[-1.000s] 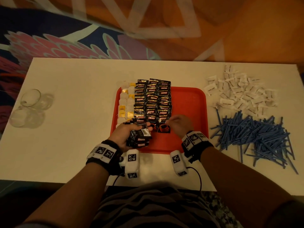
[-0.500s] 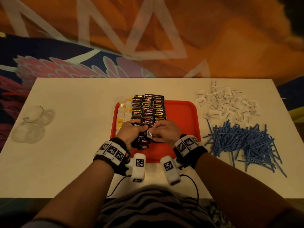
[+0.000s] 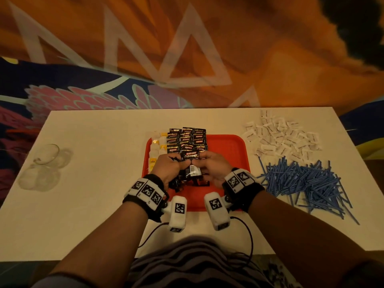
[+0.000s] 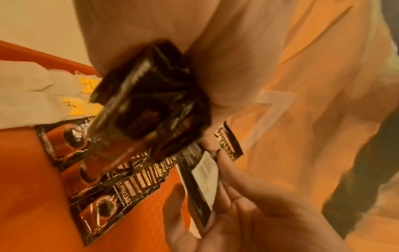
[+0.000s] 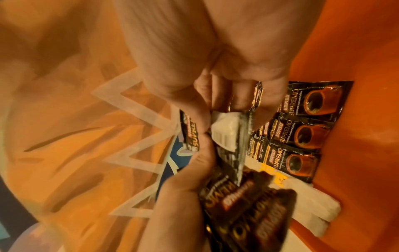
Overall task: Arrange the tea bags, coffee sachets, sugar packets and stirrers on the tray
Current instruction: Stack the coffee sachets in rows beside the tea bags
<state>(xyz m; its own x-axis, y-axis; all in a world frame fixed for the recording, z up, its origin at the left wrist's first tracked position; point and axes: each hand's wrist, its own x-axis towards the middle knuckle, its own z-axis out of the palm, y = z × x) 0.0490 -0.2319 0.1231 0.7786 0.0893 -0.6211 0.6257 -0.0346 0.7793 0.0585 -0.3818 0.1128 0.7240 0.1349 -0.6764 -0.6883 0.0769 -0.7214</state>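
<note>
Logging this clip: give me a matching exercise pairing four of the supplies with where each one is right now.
Things:
1. tea bags
2. sugar packets
3. stirrers
4. coffee bundle

Places:
A. loose pile on the table, near right
B. gripped in the left hand
C. left edge of the tray
D. scattered on the table, far right

Pairs: 1-C, 2-D, 3-A, 4-B
</note>
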